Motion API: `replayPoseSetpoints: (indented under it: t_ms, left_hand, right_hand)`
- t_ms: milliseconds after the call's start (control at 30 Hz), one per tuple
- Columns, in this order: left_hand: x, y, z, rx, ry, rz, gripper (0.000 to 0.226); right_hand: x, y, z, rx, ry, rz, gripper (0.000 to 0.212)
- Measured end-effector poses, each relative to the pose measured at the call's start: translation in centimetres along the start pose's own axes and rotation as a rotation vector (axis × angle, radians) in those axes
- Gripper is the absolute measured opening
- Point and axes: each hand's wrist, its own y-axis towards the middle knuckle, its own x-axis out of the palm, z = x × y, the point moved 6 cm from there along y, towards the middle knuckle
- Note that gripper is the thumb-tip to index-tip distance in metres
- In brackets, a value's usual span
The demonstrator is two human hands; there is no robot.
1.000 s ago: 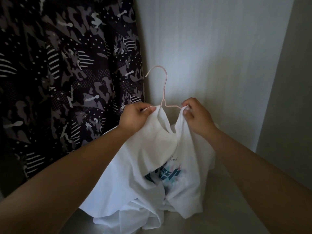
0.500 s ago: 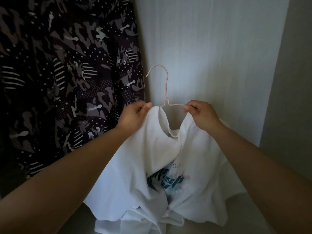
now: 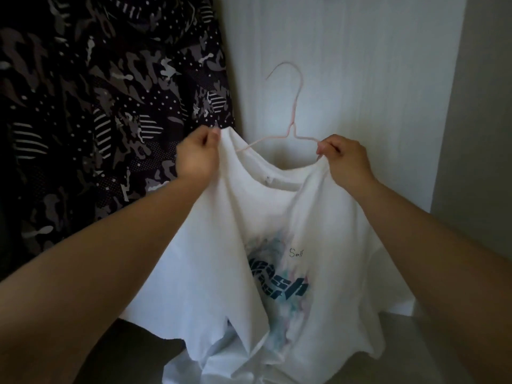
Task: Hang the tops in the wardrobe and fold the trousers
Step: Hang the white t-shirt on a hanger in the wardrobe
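A white T-shirt with a blue and teal print on its front is held up inside the wardrobe. A thin pink wire hanger sticks out of its neck opening, hook upward. My left hand pinches the shirt's left shoulder at the collar. My right hand pinches the right shoulder together with the hanger's right arm. The hanger's lower arms are hidden under the fabric. The shirt's hem bunches on the wardrobe floor.
A dark camouflage-patterned garment hangs at the left, close to my left hand. The pale wardrobe back wall is straight ahead and a side panel stands at the right. The wardrobe floor lies below.
My hands have moved apart and pulled the collar wide, so the shirt spreads out and its print faces me. The hanger sits deeper in the neck opening.
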Motion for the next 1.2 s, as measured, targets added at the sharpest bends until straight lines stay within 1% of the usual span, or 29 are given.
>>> replayPoseSetpoints:
  t_ms: [67,133,267,367,400,500,567,633,733,833,900,967,1033,1100,1200]
  left_hand:
    - [-2.1,1.5,0.4,0.025,0.033,0.116,0.026]
    - [-2.8,2.4,1.1,0.093,0.133,0.135,0.026]
    - [-0.7,2.6,3.5,0.308,0.440,-0.056,0.032]
    - [0.4,1.8,4.8,0.512,0.628,-0.110,0.035]
    - [0.6,1.5,5.1,0.546,0.630,-0.117,0.035]
    - [1.4,0.7,6.3,0.584,0.511,-0.170,0.033]
    - [1.9,0.5,6.7,0.579,0.463,-0.180,0.030]
    - [2.1,0.8,6.6,0.535,0.417,-0.167,0.027]
    - [1.8,1.5,5.4,0.440,0.353,-0.144,0.027]
    - [0.9,2.1,3.9,0.354,0.367,-0.102,0.028]
    - [0.3,2.3,2.9,0.303,0.390,-0.095,0.028]
    - [0.2,2.3,2.0,0.254,0.356,-0.111,0.026]
    - [0.5,2.2,1.8,0.239,0.301,-0.137,0.025]
    - [0.9,2.0,2.4,0.260,0.272,-0.146,0.026]
    - [0.7,2.2,3.4,0.300,0.257,-0.123,0.029]
  right_hand:
    - [-1.5,0.9,0.2,0.028,0.005,0.026,0.019]
    - [-2.5,1.9,0.0,0.040,0.000,0.037,0.018]
    - [-3.5,3.4,-1.4,0.028,0.021,0.123,0.021]
    - [-3.5,3.6,-2.0,-0.014,-0.017,0.118,0.022]
    - [-3.4,3.5,-2.2,-0.022,-0.020,0.112,0.021]
    - [-3.1,3.4,-2.9,-0.051,-0.007,0.060,0.020]
    - [-2.7,3.4,-3.6,-0.077,0.004,0.020,0.020]
    - [-2.4,3.2,-4.0,-0.109,-0.008,0.005,0.021]
    - [-2.3,2.9,-3.4,-0.127,-0.128,-0.036,0.022]
    - [-2.5,2.7,-1.8,-0.085,-0.238,-0.125,0.025]
    - [-2.5,2.5,-0.8,-0.039,-0.277,-0.213,0.025]
    - [-2.1,2.2,-0.2,0.012,-0.281,-0.306,0.023]
    - [-1.4,1.9,-0.5,0.043,-0.245,-0.360,0.020]
    - [-0.9,2.0,-1.5,0.039,-0.175,-0.351,0.019]
    - [-1.5,2.8,-2.9,-0.010,-0.128,-0.248,0.022]
